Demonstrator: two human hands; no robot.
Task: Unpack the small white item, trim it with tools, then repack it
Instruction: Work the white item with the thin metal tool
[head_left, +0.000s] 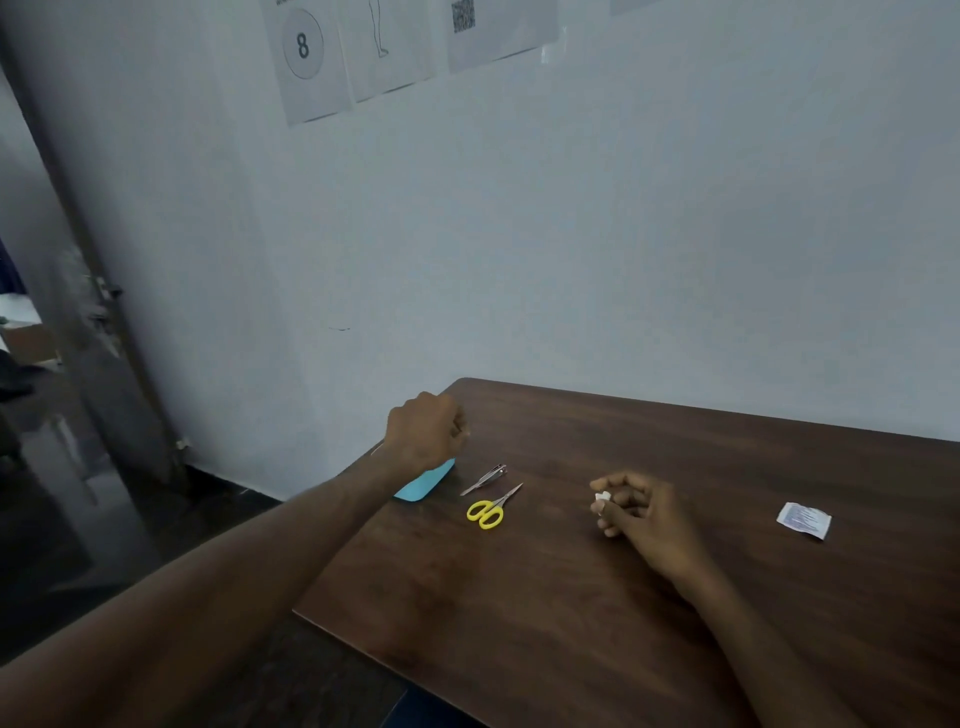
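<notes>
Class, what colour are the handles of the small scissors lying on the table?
Yellow; the scissors show clearly in the head view.

I'm at a dark wood-grain table, its far edge against a pale blue-grey wall. Paper sheets taped high on the wall, one w/ a circled 8. Far left: grey door frame, maybe w/ a latch, too blurry. Dark floor near left. Light dim, even.

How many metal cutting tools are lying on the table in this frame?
2. The yellow-handled scissors lie left of centre on the table; the nail clipper lies just behind them, beside the blue card. The left hand could hide something.
</notes>
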